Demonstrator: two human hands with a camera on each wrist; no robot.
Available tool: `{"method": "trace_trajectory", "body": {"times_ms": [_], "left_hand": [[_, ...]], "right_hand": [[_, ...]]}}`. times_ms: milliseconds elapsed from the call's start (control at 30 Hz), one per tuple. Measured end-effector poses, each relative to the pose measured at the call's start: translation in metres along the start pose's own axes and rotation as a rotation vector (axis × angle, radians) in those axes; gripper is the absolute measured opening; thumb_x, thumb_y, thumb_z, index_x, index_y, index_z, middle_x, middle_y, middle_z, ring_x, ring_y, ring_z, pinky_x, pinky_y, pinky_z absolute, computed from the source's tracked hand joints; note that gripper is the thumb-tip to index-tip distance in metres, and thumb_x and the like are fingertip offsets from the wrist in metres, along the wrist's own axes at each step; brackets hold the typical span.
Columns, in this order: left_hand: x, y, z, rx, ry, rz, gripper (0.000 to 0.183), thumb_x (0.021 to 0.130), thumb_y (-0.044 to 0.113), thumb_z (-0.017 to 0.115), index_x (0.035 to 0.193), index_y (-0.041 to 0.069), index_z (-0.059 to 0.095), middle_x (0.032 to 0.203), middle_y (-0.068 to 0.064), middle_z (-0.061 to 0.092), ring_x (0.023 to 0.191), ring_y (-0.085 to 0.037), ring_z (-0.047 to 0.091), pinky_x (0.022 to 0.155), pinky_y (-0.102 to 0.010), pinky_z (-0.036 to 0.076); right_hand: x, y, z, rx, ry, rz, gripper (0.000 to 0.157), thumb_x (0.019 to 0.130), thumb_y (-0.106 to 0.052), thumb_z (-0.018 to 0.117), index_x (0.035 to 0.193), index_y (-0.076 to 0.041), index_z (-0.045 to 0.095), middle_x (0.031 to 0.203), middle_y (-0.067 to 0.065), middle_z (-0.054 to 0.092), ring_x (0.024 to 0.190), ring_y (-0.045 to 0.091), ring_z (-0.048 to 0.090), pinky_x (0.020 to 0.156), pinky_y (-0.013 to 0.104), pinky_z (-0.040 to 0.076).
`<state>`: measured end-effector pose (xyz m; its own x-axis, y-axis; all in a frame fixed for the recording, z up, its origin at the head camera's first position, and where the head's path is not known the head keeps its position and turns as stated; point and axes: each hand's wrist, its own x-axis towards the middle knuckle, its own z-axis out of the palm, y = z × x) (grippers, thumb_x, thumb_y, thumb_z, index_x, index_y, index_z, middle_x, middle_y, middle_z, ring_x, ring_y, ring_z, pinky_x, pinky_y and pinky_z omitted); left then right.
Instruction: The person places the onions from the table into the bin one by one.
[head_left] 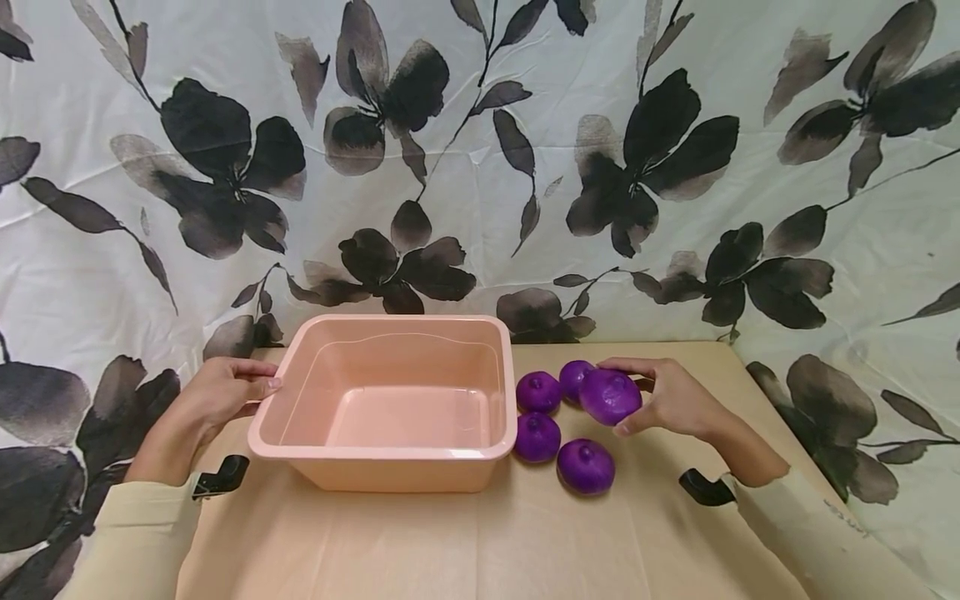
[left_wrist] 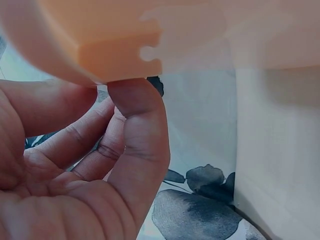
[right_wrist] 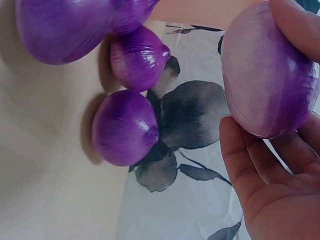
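Note:
A pink plastic basin (head_left: pixel 382 475) stands on the table, its inside bare. At its left end my left hand (head_left: pixel 217 392) pinches the rim between thumb and fingers; the left wrist view shows the thumb and bent index finger at the rim (left_wrist: pixel 65 70). My right hand (head_left: pixel 675 396) grips a shiny purple onion (head_left: pixel 611 397), thumb on one side and fingers on the other. In the right wrist view this onion (right_wrist: pixel 270 75) is raised off the table. Several more purple onions (head_left: pixel 586 467) lie just right of the basin.
The table (head_left: pixel 420 542) has a light tan cover. Behind it hangs a white cloth (head_left: pixel 480 192) with dark flower prints. Black straps (head_left: pixel 221 477) show at both wrists, by the cream sleeves (head_left: pixel 142 533).

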<state>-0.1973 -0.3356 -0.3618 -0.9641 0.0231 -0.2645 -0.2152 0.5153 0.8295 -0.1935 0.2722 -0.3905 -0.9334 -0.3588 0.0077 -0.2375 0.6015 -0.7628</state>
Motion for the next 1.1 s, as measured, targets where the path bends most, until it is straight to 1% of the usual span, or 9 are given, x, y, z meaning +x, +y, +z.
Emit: {"method": "trace_trajectory", "body": {"times_ms": [100,233,433,533,633,767,867,967,1100], "left_hand": [[0.000,-0.001,-0.001,-0.005,-0.003,0.003,0.048,0.101,0.005,0.064,0.138,-0.021,0.049,0.091,0.008,0.068,0.083,0.000,0.065,0.076,-0.023,0.060],[0.000,-0.002,0.000,-0.015,0.000,0.001,0.048,0.100,0.004,0.064,0.138,-0.021,0.049,0.091,0.008,0.068,0.082,0.000,0.065,0.076,-0.023,0.060],[0.002,-0.001,0.003,-0.017,0.006,-0.004,0.048,0.100,0.006,0.066,0.138,-0.019,0.051,0.092,0.009,0.068,0.084,-0.002,0.066,0.076,-0.023,0.060],[0.003,-0.001,0.003,-0.025,0.005,-0.004,0.048,0.100,0.006,0.066,0.138,-0.019,0.050,0.092,0.009,0.068,0.084,-0.001,0.066,0.075,-0.023,0.060],[0.003,-0.001,0.002,-0.030,0.004,-0.003,0.049,0.100,0.005,0.065,0.139,-0.020,0.050,0.092,0.009,0.067,0.083,-0.001,0.065,0.075,-0.023,0.059],[0.003,0.000,0.002,-0.026,0.008,-0.005,0.049,0.101,0.006,0.065,0.139,-0.019,0.049,0.091,0.009,0.067,0.083,-0.001,0.064,0.074,-0.024,0.059],[0.004,0.000,0.002,-0.025,0.012,-0.011,0.047,0.101,0.006,0.064,0.139,-0.018,0.050,0.090,0.009,0.068,0.083,-0.002,0.064,0.074,-0.025,0.059],[0.004,0.000,0.002,-0.029,0.012,-0.015,0.046,0.101,0.006,0.064,0.139,-0.018,0.050,0.090,0.009,0.068,0.082,-0.003,0.065,0.074,-0.026,0.059],[0.003,0.000,0.002,-0.037,0.003,-0.008,0.046,0.102,0.006,0.063,0.139,-0.018,0.049,0.089,0.010,0.068,0.082,-0.002,0.065,0.074,-0.027,0.059]], "right_hand": [[0.003,-0.003,-0.001,-0.014,-0.004,-0.025,0.087,0.058,-0.020,0.100,0.138,-0.013,0.067,0.133,0.017,0.069,0.108,0.029,0.066,0.080,0.026,0.058],[0.009,-0.006,-0.002,-0.012,-0.025,-0.040,0.088,0.059,-0.019,0.100,0.139,-0.012,0.066,0.136,0.018,0.067,0.108,0.030,0.066,0.079,0.026,0.058],[0.017,-0.013,-0.004,-0.034,-0.030,-0.090,0.087,0.059,-0.018,0.100,0.139,-0.012,0.067,0.138,0.012,0.068,0.116,0.022,0.063,0.088,0.025,0.056],[0.022,-0.018,-0.004,-0.036,-0.045,-0.102,0.087,0.059,-0.018,0.100,0.139,-0.012,0.066,0.138,0.012,0.068,0.115,0.023,0.064,0.088,0.025,0.056],[0.026,-0.025,-0.004,-0.017,-0.065,-0.097,0.086,0.059,-0.015,0.099,0.139,-0.012,0.066,0.138,0.015,0.068,0.110,0.027,0.065,0.085,0.026,0.058],[0.030,-0.034,-0.004,-0.008,-0.087,-0.093,0.086,0.060,-0.014,0.098,0.140,-0.010,0.066,0.136,0.018,0.068,0.103,0.027,0.067,0.081,0.028,0.058],[0.033,-0.040,-0.004,-0.020,-0.103,-0.095,0.086,0.060,-0.016,0.098,0.140,-0.010,0.066,0.136,0.018,0.068,0.102,0.027,0.067,0.083,0.028,0.058],[0.038,-0.046,-0.002,-0.018,-0.115,-0.094,0.087,0.059,-0.015,0.098,0.139,-0.011,0.066,0.136,0.015,0.068,0.104,0.027,0.067,0.085,0.030,0.058],[0.043,-0.052,0.000,-0.014,-0.129,-0.126,0.087,0.057,-0.011,0.098,0.138,-0.011,0.067,0.135,0.012,0.069,0.104,0.028,0.067,0.085,0.030,0.058]]}}
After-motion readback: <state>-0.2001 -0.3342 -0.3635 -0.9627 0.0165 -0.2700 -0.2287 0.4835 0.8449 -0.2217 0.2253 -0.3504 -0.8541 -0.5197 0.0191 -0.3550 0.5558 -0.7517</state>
